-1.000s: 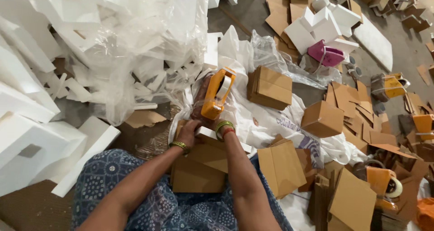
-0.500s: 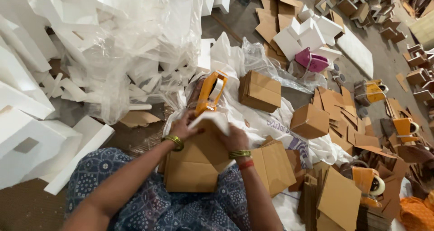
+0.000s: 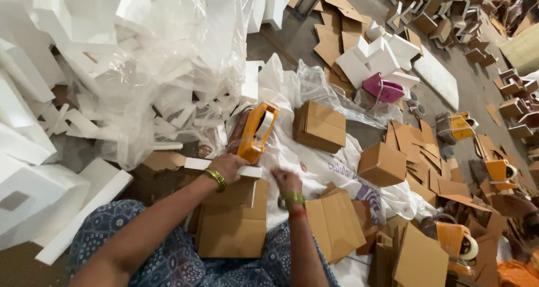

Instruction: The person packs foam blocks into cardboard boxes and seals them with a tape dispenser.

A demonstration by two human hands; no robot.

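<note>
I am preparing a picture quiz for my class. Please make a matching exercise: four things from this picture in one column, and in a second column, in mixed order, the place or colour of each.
Things:
1. tape dispenser
2. left hand
3. pink object
4. foam pieces

Descriptions:
A. white, piled under clear plastic at the far left
B. orange, standing just beyond the hands
C. on the white strip at the top edge of the flat cardboard box
D. among white blocks, further away to the right

Pairs: 1-B, 2-C, 3-D, 4-A
</note>
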